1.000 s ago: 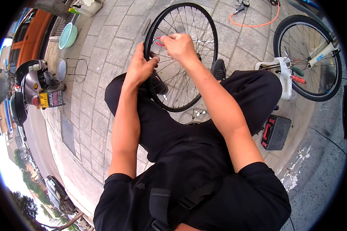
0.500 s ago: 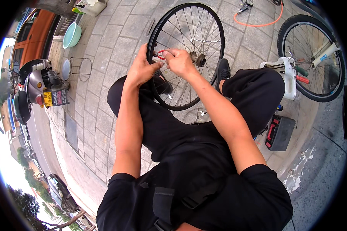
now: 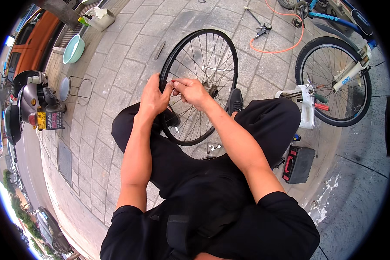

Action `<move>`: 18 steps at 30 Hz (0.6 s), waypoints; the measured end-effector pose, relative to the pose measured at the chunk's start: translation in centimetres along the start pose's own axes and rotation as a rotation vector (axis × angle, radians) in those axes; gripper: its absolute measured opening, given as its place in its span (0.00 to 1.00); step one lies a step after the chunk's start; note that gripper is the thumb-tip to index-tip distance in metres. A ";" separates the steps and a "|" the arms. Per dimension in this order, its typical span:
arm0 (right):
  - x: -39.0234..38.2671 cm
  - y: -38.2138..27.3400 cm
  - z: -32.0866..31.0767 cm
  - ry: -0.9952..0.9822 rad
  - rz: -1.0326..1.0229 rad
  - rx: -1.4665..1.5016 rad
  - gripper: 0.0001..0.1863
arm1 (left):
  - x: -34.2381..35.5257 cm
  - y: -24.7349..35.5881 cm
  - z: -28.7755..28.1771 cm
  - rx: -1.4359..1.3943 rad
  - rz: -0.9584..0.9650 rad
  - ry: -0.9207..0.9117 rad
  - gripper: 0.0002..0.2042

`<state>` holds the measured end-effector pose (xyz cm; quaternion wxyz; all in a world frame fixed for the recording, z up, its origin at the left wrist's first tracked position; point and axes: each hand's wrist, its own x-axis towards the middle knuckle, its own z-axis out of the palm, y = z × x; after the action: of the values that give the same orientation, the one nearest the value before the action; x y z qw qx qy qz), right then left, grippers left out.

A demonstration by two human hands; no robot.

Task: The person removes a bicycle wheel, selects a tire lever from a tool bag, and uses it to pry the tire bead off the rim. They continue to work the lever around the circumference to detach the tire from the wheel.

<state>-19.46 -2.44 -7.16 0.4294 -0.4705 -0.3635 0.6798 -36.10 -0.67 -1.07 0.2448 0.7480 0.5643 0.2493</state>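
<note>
Between my knees a bare black bicycle wheel [image 3: 235,60] stands tilted, its many spokes running to a dark hub [image 3: 212,90]. My left hand [image 3: 155,97] is closed on the left side of its rim, thumb toward the spokes. Just right of that, my right hand [image 3: 190,93] pinches a small red tool [image 3: 172,82] at the spokes beside the rim, close against my left thumb. The tool is mostly hidden by my fingers. My dark shoe [image 3: 235,100] is behind the wheel's right side.
At right lean a bicycle with its front wheel [image 3: 299,69], a white tool holder [image 3: 307,117] and a black case [image 3: 303,167]. An orange hose with gauge [image 3: 264,30] lies ahead. At left are a scooter [image 3: 32,104], wire stand [image 3: 65,89] and green basin [image 3: 73,50].
The view has shifted, so the wheel and surroundings sit lower. My right hand has moved toward the rim, close to my left thumb, and less of the red tool shows.
</note>
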 end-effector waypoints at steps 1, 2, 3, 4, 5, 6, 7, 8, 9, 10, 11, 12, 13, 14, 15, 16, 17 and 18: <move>-0.1 -0.5 -0.7 -0.063 0.122 0.043 0.17 | -0.2 0.3 0.0 0.060 0.007 -0.005 0.13; -0.5 -1.3 -0.3 -0.056 0.205 0.080 0.16 | -0.5 0.3 0.0 0.127 0.003 -0.013 0.13; -0.5 -2.4 -0.1 -0.059 0.250 0.165 0.15 | -0.1 0.2 0.4 0.080 0.006 0.012 0.13; -0.9 -2.7 0.2 -0.061 0.305 0.260 0.14 | -0.2 0.0 0.8 0.037 0.000 0.026 0.13; -0.2 -2.0 0.1 -0.069 0.334 0.400 0.13 | -0.3 0.2 1.2 -0.005 -0.007 0.038 0.13; -0.1 -1.2 0.1 -0.053 0.340 0.479 0.13 | -0.3 0.6 1.2 -0.042 -0.070 -0.036 0.16; -0.3 -0.8 0.3 -0.040 0.347 0.554 0.13 | -0.3 0.7 1.3 -0.038 -0.055 -0.035 0.16; -0.5 -0.5 0.5 -0.027 0.352 0.629 0.13 | -0.4 0.7 1.4 -0.035 -0.039 -0.035 0.17; -0.7 -0.2 0.7 -0.014 0.346 0.660 0.14 | -0.5 0.6 1.4 -0.003 0.018 -0.028 0.17; -1.0 -0.4 0.8 -0.007 0.345 0.649 0.14 | -0.6 0.6 1.3 0.027 0.078 -0.020 0.18; -1.3 -0.6 0.9 -0.001 0.345 0.638 0.14 | -0.7 0.7 1.3 0.057 0.138 -0.011 0.18; -1.8 -0.7 0.8 0.005 0.345 0.627 0.13 | -1.1 0.9 1.2 0.041 0.162 -0.039 0.18; -2.5 -1.3 0.6 0.005 0.351 0.604 0.13 | -1.1 1.7 0.7 0.026 0.193 -0.059 0.18; -2.9 -1.4 0.4 0.009 0.329 0.613 0.12 | -1.2 2.2 0.5 0.010 0.223 -0.080 0.19; -3.4 -1.5 0.2 0.012 0.308 0.621 0.11 | -1.2 1.9 0.9 -0.045 0.254 -0.071 0.19; -3.8 -1.5 0.0 0.018 0.287 0.629 0.11 | -1.3 2.2 1.0 -0.040 0.276 -0.082 0.19; -3.8 -0.9 0.1 0.056 0.267 0.705 0.08 | -1.5 2.7 0.8 -0.034 0.298 -0.093 0.18; -3.9 -0.7 0.1 0.082 0.295 0.716 0.07 | -1.8 3.0 0.9 -0.029 0.319 -0.104 0.17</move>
<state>-18.69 -5.79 -5.21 0.4781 -0.3650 -0.0143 0.7988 -33.79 -3.17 -0.01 0.2418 0.8363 0.4212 0.2543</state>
